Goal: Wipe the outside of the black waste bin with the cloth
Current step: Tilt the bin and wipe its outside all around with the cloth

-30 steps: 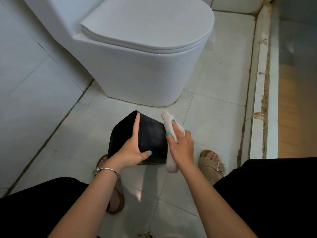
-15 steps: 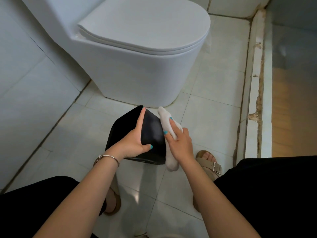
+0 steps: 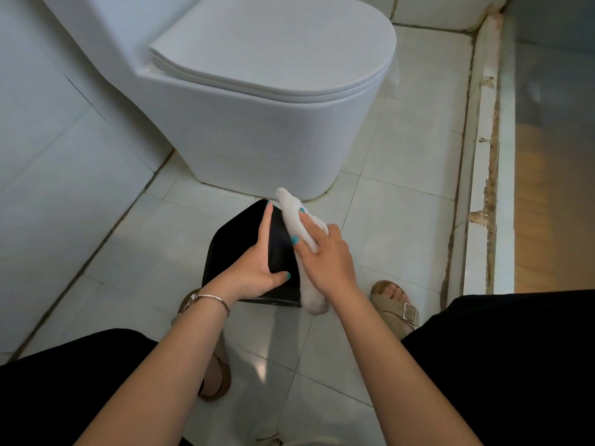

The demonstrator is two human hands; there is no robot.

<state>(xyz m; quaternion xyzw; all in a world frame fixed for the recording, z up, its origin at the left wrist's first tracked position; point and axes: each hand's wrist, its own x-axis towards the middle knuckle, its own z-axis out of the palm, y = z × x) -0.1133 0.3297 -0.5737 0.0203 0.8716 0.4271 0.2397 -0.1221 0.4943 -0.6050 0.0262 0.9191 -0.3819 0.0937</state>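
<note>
Black waste bin (image 3: 235,243): seen tilted on the tiled floor (image 3: 396,226), just in front of the toilet base, between the person's two sandalled feet; its far edge is raised and its near edge is set low by the feet.
Left hand (image 3: 254,270): the bin's upper edge is gripped, with the forefinger laid straight along the edge and the thumb curled over the near corner; a silver bracelet (image 3: 212,299) is worn on this wrist.
Right hand (image 3: 325,255): the cloth is pressed against the bin's right side, with the fingers curled round it so that it is held.
Cloth (image 3: 312,297): white and bunched lengthwise; one end is seen sticking up beyond the fingertips, the other hanging below the palm to the bin's lower right corner.
Toilet (image 3: 264,101): white, lid closed, standing beyond the bin and apart from it.
Sandals: the right one (image 3: 397,309), tan with a buckle, is placed right of the bin; the left one (image 3: 215,378) is partly hidden by the left forearm.
Threshold (image 3: 486,149): a worn, chipped strip is seen along the right side of the floor.
</note>
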